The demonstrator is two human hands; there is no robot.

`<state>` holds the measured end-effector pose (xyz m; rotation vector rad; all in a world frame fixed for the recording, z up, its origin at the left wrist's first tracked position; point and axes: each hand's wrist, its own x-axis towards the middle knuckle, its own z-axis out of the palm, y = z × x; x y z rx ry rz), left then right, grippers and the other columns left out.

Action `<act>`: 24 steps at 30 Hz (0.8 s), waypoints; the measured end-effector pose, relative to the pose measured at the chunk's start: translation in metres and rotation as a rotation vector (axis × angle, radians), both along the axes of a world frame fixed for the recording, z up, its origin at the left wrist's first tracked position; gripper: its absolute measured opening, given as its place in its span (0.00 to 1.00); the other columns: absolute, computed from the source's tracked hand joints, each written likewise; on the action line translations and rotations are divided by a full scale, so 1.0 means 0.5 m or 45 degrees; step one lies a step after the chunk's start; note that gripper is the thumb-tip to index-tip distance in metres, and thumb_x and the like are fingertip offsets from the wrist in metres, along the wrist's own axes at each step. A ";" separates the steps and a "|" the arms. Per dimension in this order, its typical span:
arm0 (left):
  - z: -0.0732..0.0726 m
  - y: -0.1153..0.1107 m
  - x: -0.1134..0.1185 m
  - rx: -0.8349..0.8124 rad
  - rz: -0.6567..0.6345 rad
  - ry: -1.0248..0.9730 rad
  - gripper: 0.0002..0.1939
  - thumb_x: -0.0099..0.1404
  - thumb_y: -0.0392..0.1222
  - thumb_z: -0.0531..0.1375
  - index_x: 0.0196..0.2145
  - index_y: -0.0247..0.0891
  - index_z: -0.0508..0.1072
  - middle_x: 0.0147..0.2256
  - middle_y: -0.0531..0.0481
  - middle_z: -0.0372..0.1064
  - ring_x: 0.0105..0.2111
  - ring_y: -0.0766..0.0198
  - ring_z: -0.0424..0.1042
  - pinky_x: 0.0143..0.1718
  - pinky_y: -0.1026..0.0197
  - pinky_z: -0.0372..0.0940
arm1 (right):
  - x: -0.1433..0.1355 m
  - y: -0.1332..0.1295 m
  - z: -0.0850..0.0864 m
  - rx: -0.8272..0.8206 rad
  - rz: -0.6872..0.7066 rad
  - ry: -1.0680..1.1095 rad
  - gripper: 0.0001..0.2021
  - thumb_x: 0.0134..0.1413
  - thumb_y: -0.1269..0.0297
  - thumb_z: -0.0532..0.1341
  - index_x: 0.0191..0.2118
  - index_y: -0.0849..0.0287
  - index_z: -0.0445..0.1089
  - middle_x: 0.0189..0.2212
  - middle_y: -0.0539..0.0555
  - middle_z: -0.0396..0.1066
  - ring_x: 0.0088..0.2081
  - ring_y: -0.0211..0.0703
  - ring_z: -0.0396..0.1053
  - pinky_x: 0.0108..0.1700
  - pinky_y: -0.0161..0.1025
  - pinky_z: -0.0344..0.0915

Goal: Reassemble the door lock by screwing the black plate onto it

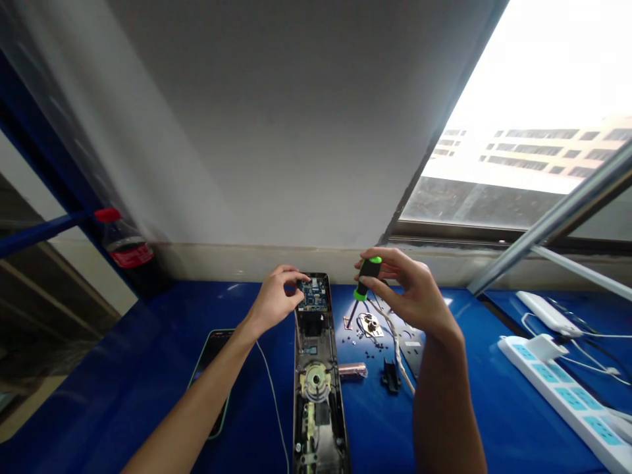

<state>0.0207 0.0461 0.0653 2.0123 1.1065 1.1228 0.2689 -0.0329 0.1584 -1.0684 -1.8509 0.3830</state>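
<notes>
My right hand (407,286) grips a screwdriver (368,276) by its green and black handle. Its shaft slants down and left over a small copper-coloured plate (348,322) on the table. At the far end of a long, narrow black housing (297,395), my left hand (276,299) has thumb and forefinger closed at the left edge of a green-blue circuit board (316,296). That board sits inside the housing. A round speaker-like part (316,380) lies further down in the same housing. Whether the screwdriver tip touches the plate, I cannot tell.
Right of the housing lie several loose screws, a round part with wires (370,324), a pinkish cylinder (353,370) and a black bracket (390,377). A phone (213,345) is at left, a cola bottle (131,253) behind it. A power strip (567,395) stands at right.
</notes>
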 end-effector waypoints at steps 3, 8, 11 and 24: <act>0.001 0.005 -0.001 -0.032 -0.009 -0.002 0.16 0.58 0.31 0.60 0.41 0.40 0.82 0.50 0.45 0.69 0.41 0.62 0.77 0.43 0.58 0.77 | 0.005 -0.001 0.006 -0.239 0.082 -0.303 0.14 0.59 0.62 0.65 0.50 0.53 0.73 0.40 0.52 0.77 0.38 0.41 0.77 0.42 0.42 0.77; 0.000 0.011 -0.001 -0.042 -0.005 -0.009 0.14 0.59 0.34 0.61 0.41 0.40 0.82 0.51 0.43 0.69 0.40 0.61 0.79 0.46 0.55 0.76 | 0.000 0.023 -0.014 -0.453 0.156 -0.395 0.12 0.57 0.65 0.65 0.48 0.52 0.70 0.35 0.49 0.76 0.33 0.38 0.75 0.34 0.36 0.71; 0.004 0.011 -0.003 -0.015 -0.006 0.026 0.13 0.59 0.35 0.61 0.41 0.39 0.82 0.51 0.43 0.70 0.43 0.59 0.79 0.47 0.55 0.76 | 0.003 0.037 -0.027 -0.471 0.193 -0.393 0.12 0.55 0.66 0.65 0.46 0.53 0.70 0.32 0.48 0.75 0.34 0.39 0.74 0.34 0.36 0.69; 0.001 -0.045 0.033 0.299 0.218 0.193 0.13 0.66 0.36 0.58 0.44 0.39 0.80 0.55 0.41 0.70 0.53 0.53 0.74 0.58 0.45 0.69 | 0.023 0.052 -0.038 -0.531 0.246 -0.347 0.12 0.56 0.62 0.65 0.45 0.52 0.68 0.34 0.49 0.75 0.36 0.40 0.75 0.39 0.39 0.72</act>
